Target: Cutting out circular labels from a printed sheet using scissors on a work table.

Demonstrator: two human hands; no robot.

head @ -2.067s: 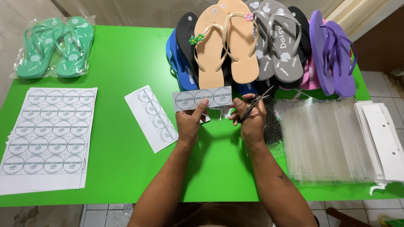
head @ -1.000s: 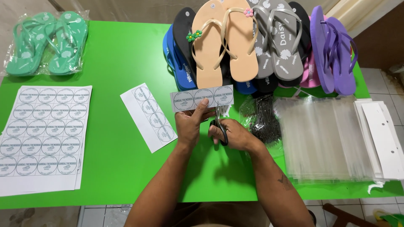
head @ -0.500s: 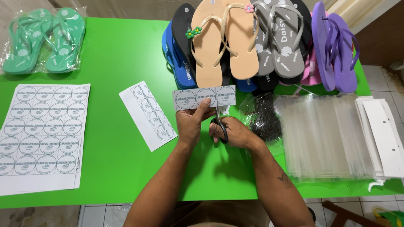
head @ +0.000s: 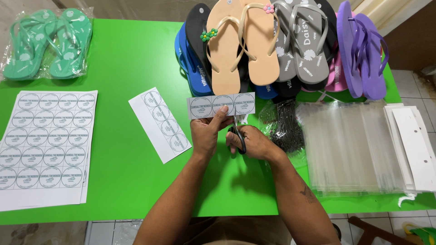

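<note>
My left hand (head: 206, 134) pinches the lower edge of a white strip of three round printed labels (head: 221, 105) and holds it up level over the green table (head: 122, 63). Right beside it, my right hand (head: 250, 141) grips black-handled scissors (head: 237, 135) with the blades pointing up at the strip's lower edge; the blades are mostly hidden behind the strip and my fingers. A second cut strip of several labels (head: 160, 123) lies flat on the table to the left of my left hand.
A full sheet of round labels (head: 45, 145) lies at the left edge. Bagged green flip-flops (head: 45, 43) sit at the far left. A pile of flip-flops (head: 272, 45) lines the back. Clear bags (head: 349, 145), white card hangers (head: 413, 145) and a bag of black hooks (head: 286, 129) lie at right.
My right hand has turned the scissors from pointing right to pointing up under the strip. The strip of labels has stayed at about the same place in my left hand.
</note>
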